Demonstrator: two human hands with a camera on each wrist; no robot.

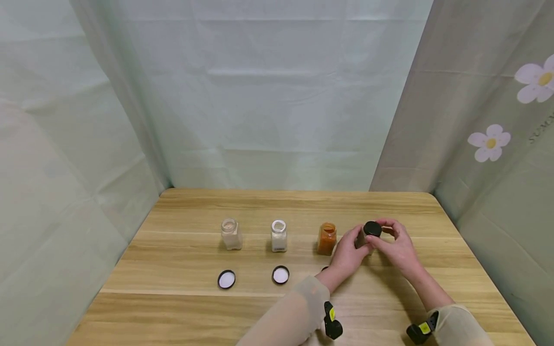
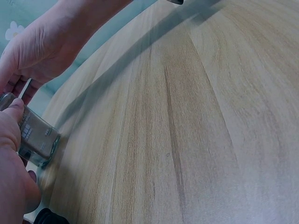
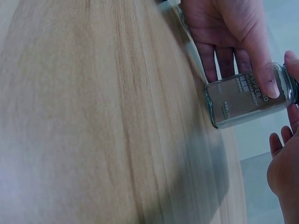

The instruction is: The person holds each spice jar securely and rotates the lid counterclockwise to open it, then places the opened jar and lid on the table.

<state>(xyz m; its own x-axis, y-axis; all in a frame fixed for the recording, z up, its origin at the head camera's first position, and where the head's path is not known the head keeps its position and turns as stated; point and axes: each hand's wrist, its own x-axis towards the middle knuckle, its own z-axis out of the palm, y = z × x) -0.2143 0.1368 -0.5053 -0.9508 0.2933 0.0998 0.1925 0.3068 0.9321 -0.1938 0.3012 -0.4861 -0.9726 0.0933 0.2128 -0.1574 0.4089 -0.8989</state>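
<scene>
A square glass pepper jar (image 3: 233, 99) with grey-brown powder and white lettering stands on the table at the right, its base at the wood. My left hand (image 1: 347, 251) grips the jar body, with the thumb on the label in the right wrist view. At the top, my right hand (image 1: 397, 247) holds the black lid (image 1: 372, 228) between thumb and fingers; the lid sits on the jar mouth. Just left of my left hand stands an uncapped jar of orange-red powder (image 1: 327, 240).
Two more uncapped jars stand leftward: one of white contents (image 1: 279, 238), one of pale beige powder (image 1: 232, 236). Before them lie two upturned black lids, a middle lid (image 1: 280, 275) and a left lid (image 1: 226, 279). Another dark rim (image 1: 325, 268) is mostly hidden by my left arm.
</scene>
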